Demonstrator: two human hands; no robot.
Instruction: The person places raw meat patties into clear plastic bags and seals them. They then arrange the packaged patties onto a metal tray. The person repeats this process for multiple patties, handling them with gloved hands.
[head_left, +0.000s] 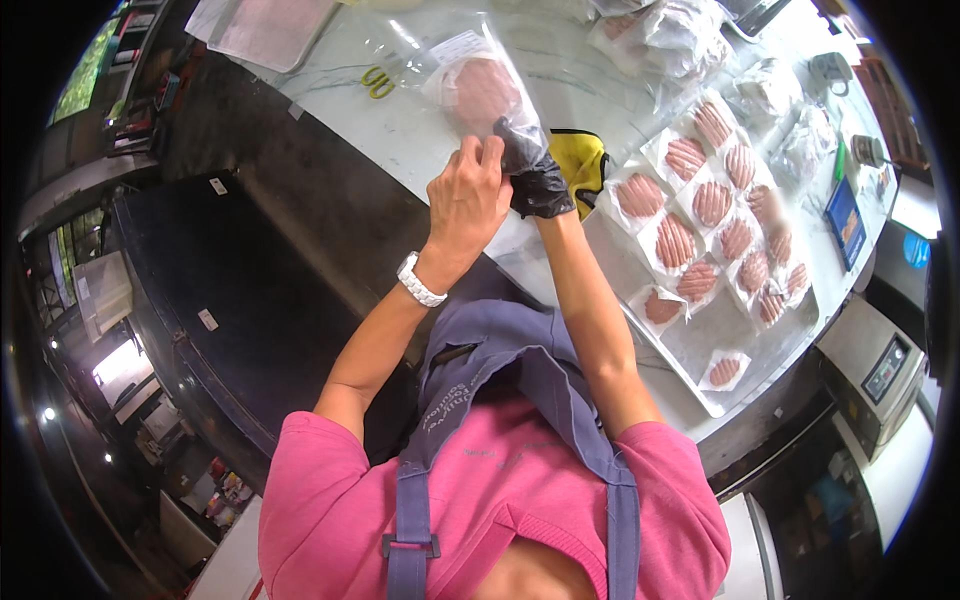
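A clear plastic bag (487, 45) with a white printed label lies over the marble-patterned table, a raw minced-meat patty (484, 94) on white paper inside it. My left hand (469, 191), bare and with a white watch at the wrist, pinches the near edge of the bag's mouth. My right hand (534, 169) wears a black disposable glove and reaches into the bag. Its fingertips touch the patty's near edge; the film and my left hand partly hide its grip. A yellow and black cloth item (579, 166) lies just beyond my right wrist.
A metal tray (686, 360) on the right carries several ridged patties on paper squares. Bagged patties (675, 41) are heaped behind it. Yellow-handled scissors (377, 82) lie left of the bag; another tray (270, 30) sits far left. A blue box (846, 223) and a mug (830, 73) stand at right.
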